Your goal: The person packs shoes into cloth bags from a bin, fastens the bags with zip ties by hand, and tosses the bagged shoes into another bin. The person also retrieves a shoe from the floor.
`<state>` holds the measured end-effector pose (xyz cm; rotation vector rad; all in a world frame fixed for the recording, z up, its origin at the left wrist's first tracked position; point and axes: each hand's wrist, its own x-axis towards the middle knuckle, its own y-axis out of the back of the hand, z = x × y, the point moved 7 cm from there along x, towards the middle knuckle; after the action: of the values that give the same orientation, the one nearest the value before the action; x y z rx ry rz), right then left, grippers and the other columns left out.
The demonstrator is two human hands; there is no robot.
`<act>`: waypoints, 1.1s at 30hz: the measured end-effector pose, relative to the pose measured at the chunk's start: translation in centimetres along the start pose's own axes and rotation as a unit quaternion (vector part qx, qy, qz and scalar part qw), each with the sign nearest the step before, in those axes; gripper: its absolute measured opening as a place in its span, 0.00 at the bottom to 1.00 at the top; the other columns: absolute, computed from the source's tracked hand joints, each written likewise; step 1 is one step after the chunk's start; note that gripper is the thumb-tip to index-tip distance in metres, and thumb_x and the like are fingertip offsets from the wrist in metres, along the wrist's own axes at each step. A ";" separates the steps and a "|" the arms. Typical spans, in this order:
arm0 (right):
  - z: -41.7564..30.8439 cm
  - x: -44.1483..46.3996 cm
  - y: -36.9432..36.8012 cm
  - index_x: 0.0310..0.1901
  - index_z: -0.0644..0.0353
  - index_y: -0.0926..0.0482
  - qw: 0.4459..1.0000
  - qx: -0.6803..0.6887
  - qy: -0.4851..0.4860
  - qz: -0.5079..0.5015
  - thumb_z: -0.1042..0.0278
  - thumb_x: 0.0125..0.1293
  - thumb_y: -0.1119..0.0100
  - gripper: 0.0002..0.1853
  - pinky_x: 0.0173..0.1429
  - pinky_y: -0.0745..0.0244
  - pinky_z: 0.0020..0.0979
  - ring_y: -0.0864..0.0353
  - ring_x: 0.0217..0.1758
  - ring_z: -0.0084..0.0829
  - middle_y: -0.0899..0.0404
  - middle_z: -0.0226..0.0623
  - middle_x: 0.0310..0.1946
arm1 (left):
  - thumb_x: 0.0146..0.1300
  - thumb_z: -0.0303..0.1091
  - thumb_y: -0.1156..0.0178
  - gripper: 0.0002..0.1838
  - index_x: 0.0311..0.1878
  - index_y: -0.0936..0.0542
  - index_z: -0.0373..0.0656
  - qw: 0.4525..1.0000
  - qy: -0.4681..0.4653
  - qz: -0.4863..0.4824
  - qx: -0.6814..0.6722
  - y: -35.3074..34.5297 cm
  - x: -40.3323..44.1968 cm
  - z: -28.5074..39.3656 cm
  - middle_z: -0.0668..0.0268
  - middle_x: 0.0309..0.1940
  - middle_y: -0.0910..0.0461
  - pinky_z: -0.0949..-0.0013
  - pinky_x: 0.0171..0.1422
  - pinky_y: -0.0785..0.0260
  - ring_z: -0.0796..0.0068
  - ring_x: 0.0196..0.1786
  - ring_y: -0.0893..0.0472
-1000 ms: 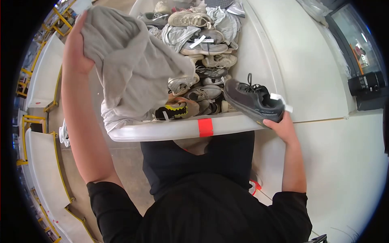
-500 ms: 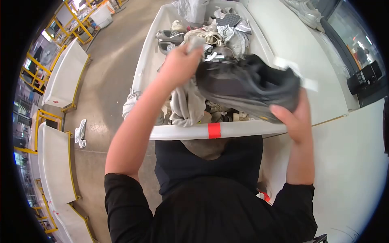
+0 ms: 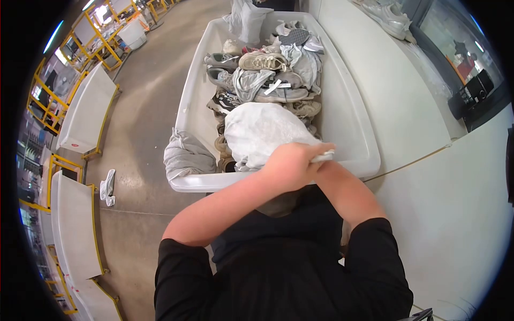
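Note:
A rounded white cloth bag (image 3: 265, 131) is held over the near end of the white tub. My left hand (image 3: 294, 166) is closed, with a strip of white cloth or cord (image 3: 324, 156) poking out beside its thumb. It appears to grip the gathered edge of this bag. My right forearm (image 3: 348, 192) crosses beneath the left hand, so the right hand and its fingers are hidden. What lies inside the bag does not show, and the dark shoe is out of sight.
The white tub (image 3: 357, 115) holds several worn shoes, such as a beige sneaker (image 3: 262, 61). A grey cloth bag (image 3: 188, 154) hangs over its near left corner. Beyond stands a pale sack (image 3: 246, 21). A white table (image 3: 450, 192) runs along the right, with a black box (image 3: 474, 93).
The dark shoe held in my right hand is no longer visible. Both hands have come together at the tub's near edge, and a filled-looking white cloth bag now lies in front of them.

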<state>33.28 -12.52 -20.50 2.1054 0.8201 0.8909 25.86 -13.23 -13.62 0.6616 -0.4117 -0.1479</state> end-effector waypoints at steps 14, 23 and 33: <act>-1.9 -4.1 8.3 0.54 0.60 0.18 0.976 0.127 -0.047 0.171 0.71 0.62 0.34 0.18 0.48 0.23 0.37 0.18 0.41 0.40 0.17 0.45 0.42 | 0.70 0.35 0.33 0.12 0.48 0.13 0.37 0.980 0.151 0.053 -0.113 8.1 -0.3 -4.0 0.70 0.27 0.20 0.73 0.38 0.30 0.86 0.32 0.26; 0.7 -4.2 14.8 0.50 0.61 0.14 0.973 0.021 -0.228 -0.019 0.79 0.65 0.44 0.14 0.44 0.25 0.28 0.21 0.40 0.21 0.14 0.37 0.39 | 0.67 0.32 0.32 0.12 0.51 0.15 0.37 0.989 0.106 0.047 -0.089 10.3 -0.5 -4.3 0.67 0.31 0.16 0.73 0.38 0.30 0.84 0.32 0.23; 2.2 1.7 27.4 0.47 0.60 0.13 0.944 0.142 -0.154 0.255 0.76 0.63 0.45 0.14 0.35 0.32 0.24 0.30 0.30 0.16 0.21 0.22 0.29 | 0.72 0.33 0.41 0.12 0.51 0.16 0.38 0.951 0.273 0.135 -0.053 3.8 -6.1 -17.5 0.73 0.31 0.19 0.68 0.40 0.29 0.80 0.35 0.23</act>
<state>43.45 -27.27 0.46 2.6911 0.2444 0.6891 27.58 1.26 -25.70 0.5075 0.0441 0.2717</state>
